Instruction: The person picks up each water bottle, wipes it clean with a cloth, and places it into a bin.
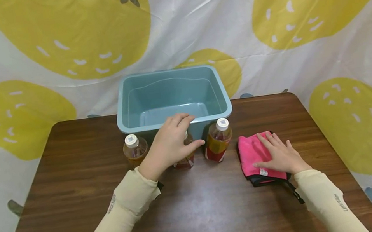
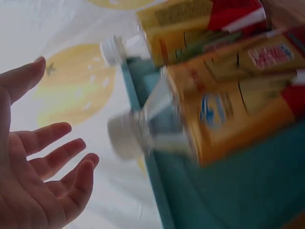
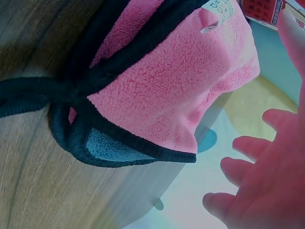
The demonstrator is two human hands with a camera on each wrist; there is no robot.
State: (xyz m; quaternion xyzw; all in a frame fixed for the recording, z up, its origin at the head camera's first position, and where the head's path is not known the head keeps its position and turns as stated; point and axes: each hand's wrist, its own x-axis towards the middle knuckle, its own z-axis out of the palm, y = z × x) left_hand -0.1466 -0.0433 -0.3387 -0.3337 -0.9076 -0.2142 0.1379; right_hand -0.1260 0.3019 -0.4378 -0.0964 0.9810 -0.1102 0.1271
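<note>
Three drink bottles with white caps stand in a row on the table: a left bottle (image 1: pixel 135 151), a middle bottle (image 1: pixel 185 162) partly behind my left hand, and a right bottle (image 1: pixel 218 143). My left hand (image 1: pixel 173 139) hovers over the middle bottle, thumb and fingers apart. In the left wrist view the fingers are loosely bent, apart from the near bottle (image 2: pixel 224 109) and its cap. A folded pink cloth (image 1: pixel 252 154) with black edging lies at the right. Over it my right hand (image 1: pixel 281 154) spreads its fingers; whether they touch it I cannot tell.
Behind the bottles stands a blue-green plastic basin (image 1: pixel 120 113) with nothing visible inside. A black strap with a buckle (image 1: pixel 296 194) trails from the cloth beside my right wrist. The wooden table (image 1: pixel 213 214) ends at a fruit-patterned curtain (image 1: pixel 202 23).
</note>
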